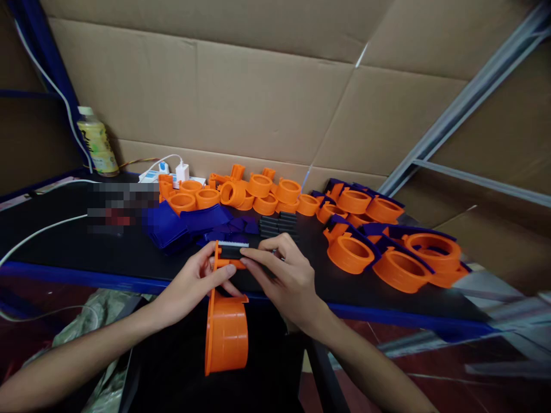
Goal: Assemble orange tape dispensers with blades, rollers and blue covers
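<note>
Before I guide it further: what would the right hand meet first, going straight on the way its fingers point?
The black piece, which the right hand seems to touch at its fingertips. Just beyond come the orange part and the left hand; exact depth is unclear.

Orange holder [227, 332], black piece [230, 253]

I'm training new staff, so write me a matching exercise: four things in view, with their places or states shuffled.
1. Left hand
2. Right hand
3. Bottle
4. Black pieces

A. Back left of the table
B. Fingertips at the held black strip
C. Just right of the blue pieces
D. Holding the orange ring part

Pairs: 1-D; 2-B; 3-A; 4-C
</note>
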Demonstrator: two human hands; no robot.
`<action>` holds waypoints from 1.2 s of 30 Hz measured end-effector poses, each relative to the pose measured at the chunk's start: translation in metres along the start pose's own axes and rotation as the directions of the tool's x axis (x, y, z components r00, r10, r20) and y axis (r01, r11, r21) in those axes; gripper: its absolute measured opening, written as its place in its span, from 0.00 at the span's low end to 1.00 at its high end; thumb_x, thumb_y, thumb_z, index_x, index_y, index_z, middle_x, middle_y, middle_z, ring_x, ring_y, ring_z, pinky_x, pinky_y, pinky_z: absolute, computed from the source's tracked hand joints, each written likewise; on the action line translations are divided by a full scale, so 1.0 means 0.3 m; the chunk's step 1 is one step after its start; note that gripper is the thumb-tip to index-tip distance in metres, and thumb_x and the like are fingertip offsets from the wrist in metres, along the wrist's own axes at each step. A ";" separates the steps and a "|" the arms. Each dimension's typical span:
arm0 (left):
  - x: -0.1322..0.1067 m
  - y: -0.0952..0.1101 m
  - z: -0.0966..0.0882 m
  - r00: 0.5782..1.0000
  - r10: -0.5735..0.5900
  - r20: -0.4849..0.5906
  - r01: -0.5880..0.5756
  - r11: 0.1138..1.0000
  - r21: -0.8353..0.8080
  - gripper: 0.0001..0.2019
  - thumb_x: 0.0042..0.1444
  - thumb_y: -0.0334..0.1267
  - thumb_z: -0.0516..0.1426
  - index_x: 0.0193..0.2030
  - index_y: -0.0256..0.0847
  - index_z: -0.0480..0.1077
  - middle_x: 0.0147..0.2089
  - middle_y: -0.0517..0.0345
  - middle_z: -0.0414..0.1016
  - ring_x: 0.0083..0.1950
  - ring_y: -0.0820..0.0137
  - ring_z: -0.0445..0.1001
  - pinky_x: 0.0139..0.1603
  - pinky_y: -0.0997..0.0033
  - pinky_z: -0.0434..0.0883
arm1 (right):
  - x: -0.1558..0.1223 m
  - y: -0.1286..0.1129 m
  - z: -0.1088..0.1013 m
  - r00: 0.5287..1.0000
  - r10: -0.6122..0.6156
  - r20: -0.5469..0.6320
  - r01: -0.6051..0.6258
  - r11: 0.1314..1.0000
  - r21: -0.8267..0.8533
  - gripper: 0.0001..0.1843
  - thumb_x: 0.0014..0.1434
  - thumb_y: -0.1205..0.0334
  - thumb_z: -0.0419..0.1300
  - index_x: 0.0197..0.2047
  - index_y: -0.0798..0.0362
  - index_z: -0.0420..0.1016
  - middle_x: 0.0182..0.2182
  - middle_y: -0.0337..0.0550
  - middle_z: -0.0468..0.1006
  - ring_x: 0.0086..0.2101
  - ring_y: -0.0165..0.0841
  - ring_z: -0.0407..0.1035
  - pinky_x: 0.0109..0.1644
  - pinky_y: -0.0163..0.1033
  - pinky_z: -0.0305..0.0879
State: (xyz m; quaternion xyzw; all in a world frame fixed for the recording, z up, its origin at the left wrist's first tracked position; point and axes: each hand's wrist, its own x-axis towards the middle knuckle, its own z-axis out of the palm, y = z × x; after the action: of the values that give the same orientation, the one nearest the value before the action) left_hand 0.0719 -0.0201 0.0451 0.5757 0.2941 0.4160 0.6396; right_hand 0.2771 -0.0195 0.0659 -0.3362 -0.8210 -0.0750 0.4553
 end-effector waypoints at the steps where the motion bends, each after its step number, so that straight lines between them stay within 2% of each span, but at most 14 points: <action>1: 0.000 0.000 0.000 1.000 -0.001 -0.001 0.001 1.000 0.005 0.19 0.63 0.45 0.60 0.55 0.39 0.63 0.34 0.50 0.85 0.37 0.61 0.85 0.39 0.71 0.75 | -0.001 -0.005 0.012 1.000 -0.020 -0.023 0.020 1.000 0.021 0.09 0.62 0.68 0.64 0.46 0.50 0.80 0.35 0.44 0.78 0.36 0.32 0.71 0.41 0.40 0.71; 3: -0.002 -0.003 -0.002 1.000 -0.007 0.009 0.007 1.000 0.015 0.18 0.63 0.46 0.60 0.54 0.39 0.63 0.33 0.51 0.85 0.37 0.61 0.85 0.40 0.70 0.75 | 0.000 -0.016 0.028 0.998 -0.054 -0.045 0.057 0.996 0.075 0.09 0.61 0.71 0.64 0.45 0.52 0.79 0.34 0.43 0.79 0.35 0.31 0.71 0.41 0.39 0.71; 7: -0.004 -0.010 -0.008 1.000 -0.007 0.001 0.007 1.000 0.011 0.15 0.64 0.47 0.58 0.51 0.41 0.64 0.33 0.55 0.83 0.33 0.62 0.84 0.36 0.69 0.76 | 0.006 -0.035 0.039 0.994 -0.093 -0.054 0.099 0.987 0.128 0.11 0.60 0.74 0.64 0.45 0.53 0.77 0.40 0.45 0.80 0.38 0.32 0.73 0.44 0.40 0.73; 11: -0.002 -0.019 -0.011 0.999 0.001 -0.041 -0.001 1.000 -0.013 0.14 0.64 0.48 0.57 0.50 0.42 0.64 0.37 0.55 0.82 0.33 0.64 0.83 0.37 0.69 0.76 | -0.018 -0.050 0.041 0.990 -0.140 -0.021 0.141 0.984 0.107 0.17 0.61 0.78 0.60 0.51 0.54 0.74 0.47 0.48 0.80 0.46 0.35 0.75 0.51 0.43 0.74; 14: -0.003 -0.021 -0.008 0.998 -0.010 -0.056 0.009 1.000 -0.019 0.15 0.64 0.48 0.58 0.49 0.41 0.64 0.34 0.54 0.81 0.33 0.62 0.83 0.33 0.71 0.75 | -0.041 -0.062 0.033 0.985 -0.166 0.036 0.163 0.984 0.075 0.22 0.61 0.80 0.58 0.56 0.56 0.72 0.51 0.52 0.79 0.52 0.38 0.73 0.56 0.44 0.72; 18: -0.011 0.000 -0.005 0.995 -0.082 -0.065 0.070 0.983 -0.170 0.16 0.63 0.48 0.57 0.52 0.42 0.63 0.29 0.53 0.81 0.31 0.59 0.83 0.29 0.69 0.74 | -0.036 -0.049 0.002 0.988 -0.142 0.056 0.131 0.977 0.168 0.22 0.62 0.79 0.55 0.56 0.53 0.72 0.55 0.50 0.76 0.54 0.35 0.72 0.57 0.41 0.72; 20: -0.014 0.014 -0.011 0.986 -0.146 -0.085 0.118 0.955 -0.271 0.17 0.63 0.48 0.56 0.50 0.39 0.66 0.27 0.51 0.81 0.28 0.57 0.82 0.28 0.66 0.75 | -0.020 -0.023 -0.012 0.993 -0.102 0.064 0.088 0.979 0.186 0.19 0.64 0.78 0.54 0.54 0.51 0.73 0.54 0.47 0.77 0.53 0.33 0.73 0.56 0.41 0.72; 23: -0.013 0.025 -0.031 0.974 -0.212 -0.083 0.170 0.920 -0.353 0.23 0.62 0.52 0.53 0.46 0.30 0.73 0.26 0.46 0.80 0.28 0.58 0.81 0.32 0.64 0.76 | 0.003 0.021 -0.015 0.982 0.023 0.186 -0.029 0.999 0.029 0.16 0.67 0.72 0.53 0.53 0.50 0.74 0.51 0.45 0.79 0.52 0.36 0.72 0.54 0.44 0.72; 26: -0.008 0.028 -0.051 0.973 -0.209 -0.095 0.162 0.919 -0.360 0.28 0.62 0.54 0.51 0.44 0.25 0.77 0.25 0.44 0.79 0.28 0.60 0.80 0.36 0.64 0.76 | 0.013 0.043 0.003 0.922 0.132 0.365 -0.063 0.979 -0.195 0.16 0.69 0.66 0.53 0.57 0.50 0.73 0.50 0.46 0.79 0.51 0.40 0.70 0.48 0.45 0.74; 29: -0.005 0.029 -0.059 0.974 -0.196 -0.113 0.145 0.924 -0.354 0.30 0.62 0.56 0.51 0.43 0.24 0.79 0.24 0.43 0.79 0.27 0.60 0.79 0.34 0.65 0.76 | 0.013 0.029 0.021 0.877 0.113 0.467 0.012 0.966 -0.256 0.16 0.70 0.65 0.52 0.58 0.50 0.72 0.52 0.46 0.78 0.51 0.40 0.69 0.45 0.45 0.73; 33: 0.000 0.028 -0.063 0.974 -0.191 -0.120 0.130 0.910 -0.394 0.29 0.62 0.55 0.52 0.42 0.27 0.79 0.23 0.46 0.78 0.25 0.62 0.78 0.31 0.66 0.75 | 0.005 -0.014 0.031 0.869 0.021 0.495 0.105 0.969 -0.225 0.15 0.71 0.61 0.52 0.57 0.51 0.72 0.53 0.48 0.77 0.51 0.39 0.68 0.47 0.44 0.72; 36: 0.005 0.023 -0.067 0.975 -0.189 -0.115 0.126 0.902 -0.413 0.28 0.62 0.55 0.52 0.43 0.28 0.79 0.23 0.48 0.77 0.25 0.62 0.78 0.31 0.66 0.75 | -0.004 -0.028 0.037 0.861 0.046 0.507 0.104 0.959 -0.264 0.11 0.70 0.59 0.55 0.49 0.53 0.75 0.46 0.49 0.78 0.47 0.39 0.69 0.45 0.43 0.71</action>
State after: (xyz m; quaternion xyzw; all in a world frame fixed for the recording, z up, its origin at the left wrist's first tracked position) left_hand 0.0542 -0.0089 0.0487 0.3723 0.2956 0.4570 0.7518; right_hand 0.2646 -0.0216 0.0602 -0.3930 -0.8975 -0.1067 0.1693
